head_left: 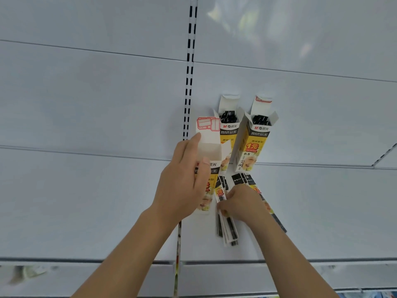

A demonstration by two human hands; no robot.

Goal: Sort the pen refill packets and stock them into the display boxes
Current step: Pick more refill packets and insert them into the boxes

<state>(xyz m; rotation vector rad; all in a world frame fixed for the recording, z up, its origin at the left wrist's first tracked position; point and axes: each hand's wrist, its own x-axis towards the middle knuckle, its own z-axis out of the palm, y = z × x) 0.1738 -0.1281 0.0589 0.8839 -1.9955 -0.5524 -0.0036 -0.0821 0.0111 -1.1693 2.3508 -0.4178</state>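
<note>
White shelf steel point(86, 201) lies under my hands. My left hand point(182, 186) grips an open yellow-and-white cardboard display box point(209, 147), held upright. My right hand point(240, 204) pinches slim black-and-white pen refill packets point(228, 229) lying on the shelf, near two filled boxes point(250, 138) standing behind.

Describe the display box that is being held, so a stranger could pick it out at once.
Start at the slotted black-and-white upright on the white shelf. Three yellow boxes sit just right of it. The held box is the nearest, gripped by the left hand; unlike the two standing boxes behind, its open top shows no black refills.
</note>
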